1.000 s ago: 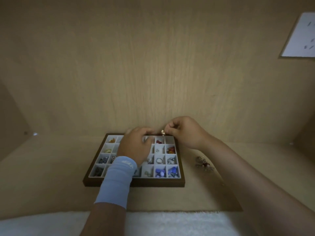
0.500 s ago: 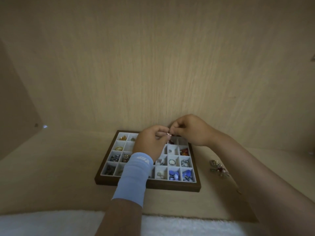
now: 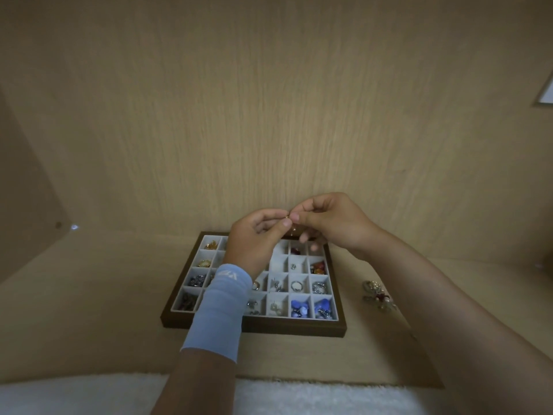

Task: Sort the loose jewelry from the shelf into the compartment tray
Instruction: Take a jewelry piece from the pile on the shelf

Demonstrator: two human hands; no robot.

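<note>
A dark wooden compartment tray (image 3: 293, 328) with white cells sits on the shelf floor, holding rings, blue beads, red and amber pieces. Above its back row my left hand (image 3: 257, 235), with a light blue wristband, and my right hand (image 3: 332, 223) meet fingertip to fingertip. Both pinch one small gold piece of jewelry (image 3: 288, 217), held in the air. A small pile of loose jewelry (image 3: 377, 295) lies on the shelf to the right of the tray.
The wooden back wall (image 3: 269, 115) stands right behind the tray, with a side panel at the left. A white fluffy cloth (image 3: 89, 396) runs along the shelf's front edge. A white sheet shows at the far upper right.
Both hands have risen a little above the tray's back row and stay pinched together on the small gold piece. The camera view has shifted and moved closer.
</note>
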